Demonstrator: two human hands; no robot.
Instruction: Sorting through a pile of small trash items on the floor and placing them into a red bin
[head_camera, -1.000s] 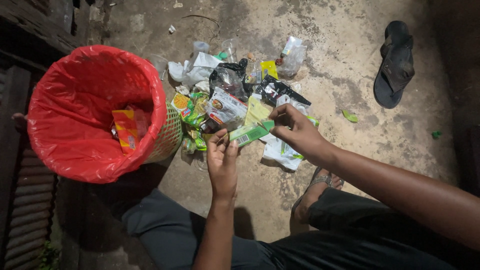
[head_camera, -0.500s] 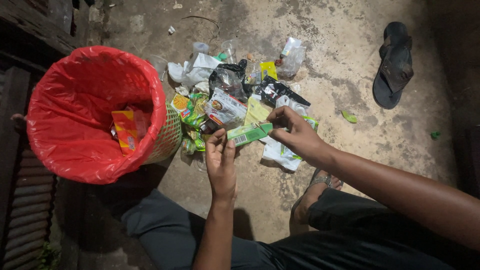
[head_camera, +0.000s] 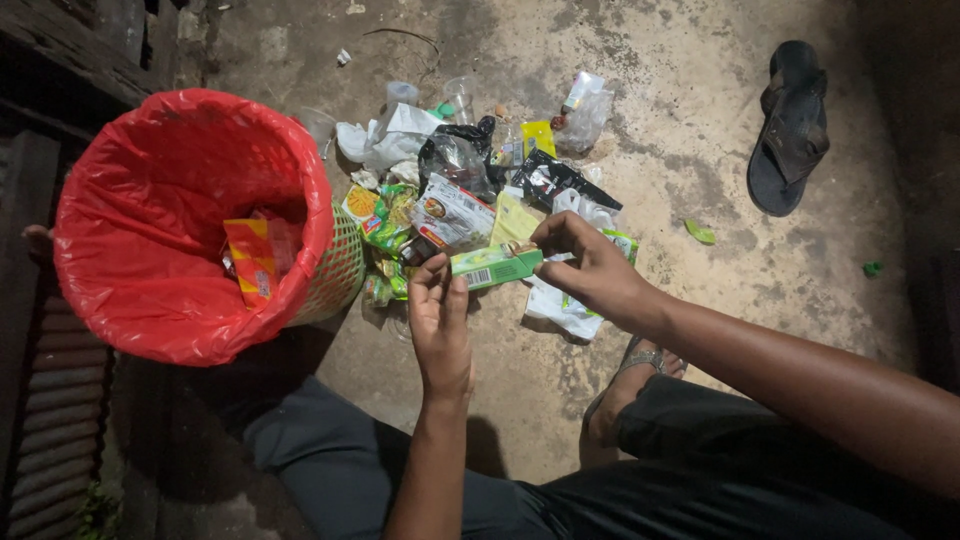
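- A small green carton (head_camera: 496, 266) is held between both hands above the concrete floor (head_camera: 680, 160), in front of a pile of wrappers (head_camera: 470, 195).
- Its long axis runs left to right, tilted slightly, with the right end higher.
- The left hand (head_camera: 440, 325) pinches the carton's left end with its fingertips.
- The right hand (head_camera: 590, 265) is closed on the right end.
- A red-lined bin (head_camera: 190, 220) stands to the left.
- A black sandal (head_camera: 790, 125) lies well apart, upper right.
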